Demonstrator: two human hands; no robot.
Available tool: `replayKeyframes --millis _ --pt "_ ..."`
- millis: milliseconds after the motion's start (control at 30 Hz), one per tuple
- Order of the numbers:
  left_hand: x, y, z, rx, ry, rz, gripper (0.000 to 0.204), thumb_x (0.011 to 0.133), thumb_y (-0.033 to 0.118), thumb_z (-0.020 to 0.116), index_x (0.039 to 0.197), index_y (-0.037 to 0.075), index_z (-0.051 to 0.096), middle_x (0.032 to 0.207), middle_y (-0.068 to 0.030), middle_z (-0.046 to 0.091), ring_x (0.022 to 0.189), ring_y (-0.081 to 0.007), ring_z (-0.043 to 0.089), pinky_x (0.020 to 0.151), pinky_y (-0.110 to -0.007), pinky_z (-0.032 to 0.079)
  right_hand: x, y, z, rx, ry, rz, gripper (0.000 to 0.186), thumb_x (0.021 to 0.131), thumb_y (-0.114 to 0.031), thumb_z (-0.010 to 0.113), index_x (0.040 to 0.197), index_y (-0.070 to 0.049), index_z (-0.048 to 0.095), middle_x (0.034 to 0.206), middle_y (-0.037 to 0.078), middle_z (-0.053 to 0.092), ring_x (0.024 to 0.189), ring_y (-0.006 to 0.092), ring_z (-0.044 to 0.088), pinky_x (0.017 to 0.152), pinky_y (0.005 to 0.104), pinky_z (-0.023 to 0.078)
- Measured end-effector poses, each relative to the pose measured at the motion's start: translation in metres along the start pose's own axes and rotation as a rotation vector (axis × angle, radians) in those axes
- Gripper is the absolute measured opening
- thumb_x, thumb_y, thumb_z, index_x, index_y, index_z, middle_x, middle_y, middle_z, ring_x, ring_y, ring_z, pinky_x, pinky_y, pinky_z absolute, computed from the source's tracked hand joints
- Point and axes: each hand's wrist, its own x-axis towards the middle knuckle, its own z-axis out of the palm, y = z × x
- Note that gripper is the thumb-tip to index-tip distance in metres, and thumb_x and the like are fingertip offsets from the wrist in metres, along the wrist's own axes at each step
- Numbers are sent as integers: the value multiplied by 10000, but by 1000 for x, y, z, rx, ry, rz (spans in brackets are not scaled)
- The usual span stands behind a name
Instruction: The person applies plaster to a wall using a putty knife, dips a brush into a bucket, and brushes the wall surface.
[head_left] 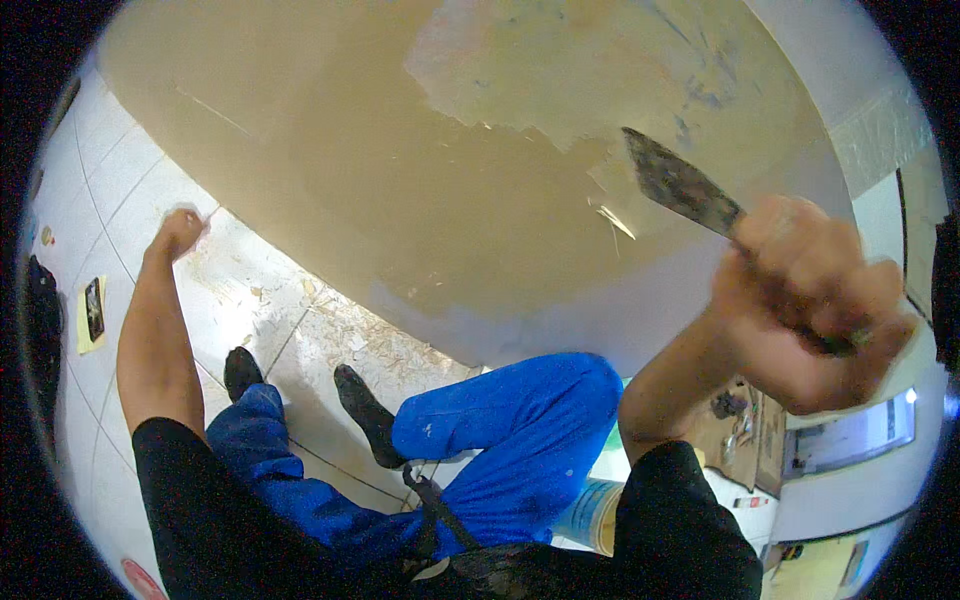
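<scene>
My right hand [795, 300] grips a scraper [680, 180] with a worn, dark-speckled flat blade, raised before a tan wall [330, 150]. A paler, scuffed patch with ragged edges covers the wall's upper part, and thin torn flakes [615, 222] stick out below it. My left hand [183, 233] is curled closed at the far left, low by the white tiled floor beside the wall's base; whether it holds anything is hidden.
Pale shavings [330, 325] litter the tiles along the wall. A dark object on yellow paper [93, 310] lies left. A bucket [590, 515] stands beside my bent leg. A brown board with small items [745, 420] is at right.
</scene>
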Motion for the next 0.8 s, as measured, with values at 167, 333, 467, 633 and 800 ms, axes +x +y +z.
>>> replayKeyframes --millis 167,333,467,633,800 --pt "1 6 21 142 -828 -484 347 868 366 742 910 22 751 805 -135 739 589 -239 636 625 -417 547 3 23 8 -60 -24 155 352 997 -344 371 691 -171 358 577 -6 326 492 115 260 485 301 259" --pt "27 105 -2 -88 -162 127 312 823 252 655 717 -39 692 712 -169 699 601 -253 676 573 -407 551 20 -2 3 -50 -18 59 334 966 -297 380 661 -171 326 563 -10 301 482 112 238 487 298 260" --pt "37 126 3 9 -264 124 299 871 280 681 854 -17 709 774 -150 727 594 -237 676 563 -394 567 8 40 12 -110 175 170 331 951 -258 405 647 -159 321 552 -7 306 472 117 237 488 294 285" --pt "6 139 -4 139 -406 48 348 861 323 723 986 -2 723 888 -148 749 683 -240 707 621 -387 584 1 28 30 -124 117 156 314 944 -238 417 656 -155 324 556 -5 310 479 121 244 494 297 288" --pt "18 144 -4 197 -446 17 324 863 279 720 1031 3 713 890 -156 745 703 -254 721 606 -399 587 7 4 11 -48 72 154 306 933 -224 428 658 -160 311 563 -8 301 493 122 252 506 301 276"
